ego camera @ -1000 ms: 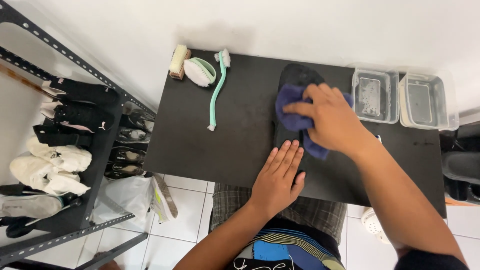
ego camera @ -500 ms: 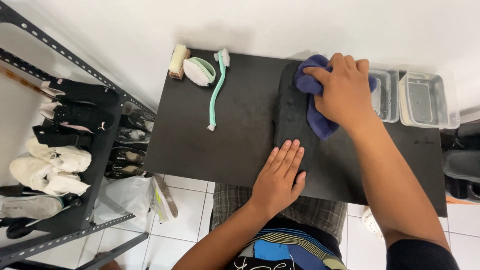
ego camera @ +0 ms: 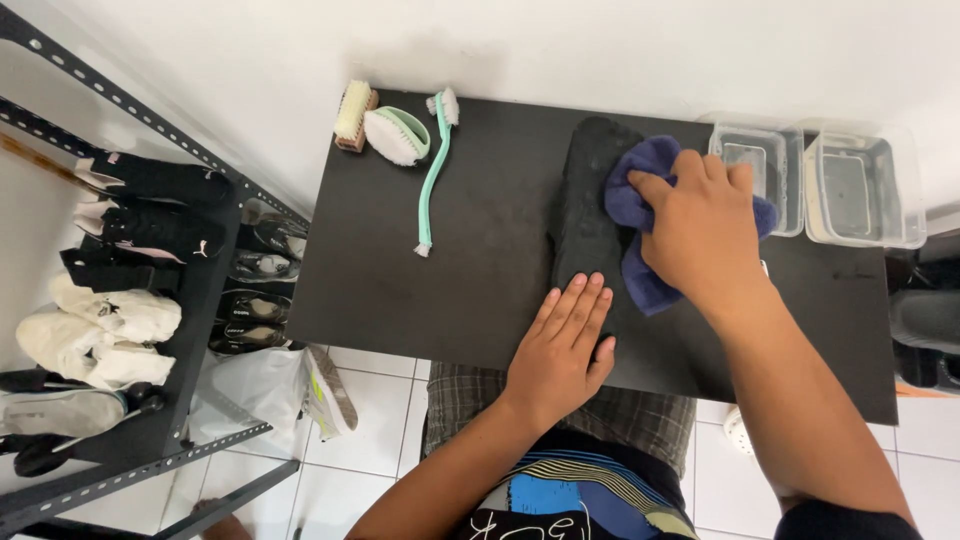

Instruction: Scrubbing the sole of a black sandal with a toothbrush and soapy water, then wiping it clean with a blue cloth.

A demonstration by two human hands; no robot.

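So the left hand (ego camera: 562,345) is spread flat and open on the near end of the long black foam insole (ego camera: 590,215) lying on the black worktop (ego camera: 480,220), pinning it down I'd guess, while my right hand (ego camera: 700,230) is closed over a bunched dark-blue cloth (ego camera: 640,180) pressed on its far end. Beside them, two clear rectangular plastic tubs (ego camera: 865,190) hold something watery, I can't tell what.

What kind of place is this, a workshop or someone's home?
Probably a small shoe-cleaning corner, perhaps in a home. A metal rack at the side holds pairs of shoes, three brushes lie on the black table, and the right hand presses a blue cloth on a dark insole.
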